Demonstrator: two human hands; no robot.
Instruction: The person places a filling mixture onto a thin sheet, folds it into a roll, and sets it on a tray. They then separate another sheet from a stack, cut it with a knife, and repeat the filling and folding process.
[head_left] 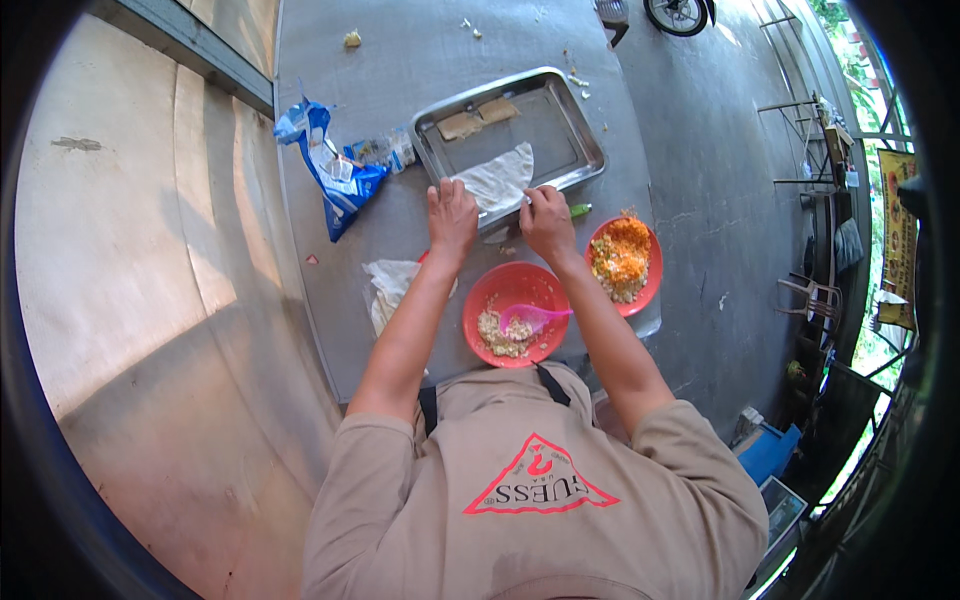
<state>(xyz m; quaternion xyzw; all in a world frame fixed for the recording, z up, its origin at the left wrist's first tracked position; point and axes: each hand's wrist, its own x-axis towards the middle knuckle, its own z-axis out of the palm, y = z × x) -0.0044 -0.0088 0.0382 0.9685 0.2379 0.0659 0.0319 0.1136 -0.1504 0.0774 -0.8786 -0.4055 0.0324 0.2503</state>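
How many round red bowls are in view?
2: one round red bowl near the person's body, holding a pink spoon; a second bowl to its right, heaped with orange shreds. A red edge by the left forearm may belong to another, mostly hidden.

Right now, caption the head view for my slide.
Left hand and right hand at a thin white sheet over a rectangular metal tray.

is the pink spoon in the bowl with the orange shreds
No, the pink spoon lies in the other red bowl, the one closer to the person's shirt.
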